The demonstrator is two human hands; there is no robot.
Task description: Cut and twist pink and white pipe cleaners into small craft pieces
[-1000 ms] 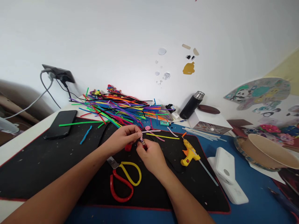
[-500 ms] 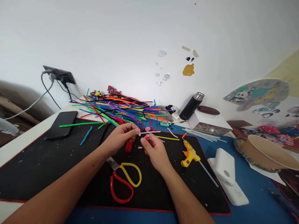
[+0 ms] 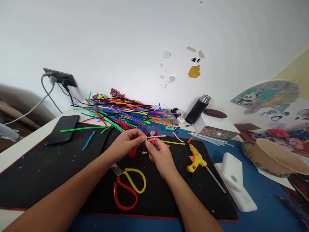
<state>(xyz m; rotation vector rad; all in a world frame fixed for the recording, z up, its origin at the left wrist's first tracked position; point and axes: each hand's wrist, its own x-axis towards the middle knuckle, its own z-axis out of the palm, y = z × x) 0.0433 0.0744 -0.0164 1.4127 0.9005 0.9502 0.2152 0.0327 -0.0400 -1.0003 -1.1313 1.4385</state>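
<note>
My left hand (image 3: 131,141) is closed, its thumb and forefinger pinching a small pale pink piece of pipe cleaner (image 3: 146,139). Close beside it, my right hand (image 3: 160,156) is wrapped round a small pink lighter (image 3: 153,141) with a metal top; most of it is hidden by the fingers. The two hands' fingertips nearly meet above the black mat (image 3: 169,199). Under the left hand lies a red object (image 3: 132,152), partly covered. A small pale scrap (image 3: 144,152) rests between the hands. Scissors (image 3: 129,190) with one red and one yellow handle lie nearer me.
Many coloured pipe cleaners (image 3: 125,112) are heaped at the back. Right of my hands lies a yellow glue gun (image 3: 196,159), with white power banks (image 3: 233,172) beyond. A phone (image 3: 63,130) lies left; a black flask (image 3: 197,109) leans against a white box (image 3: 217,129).
My left fingertips have shifted slightly right, bringing the pale pink piece closer to the right thumb and the lighter. Everything on the table stays where it was.
</note>
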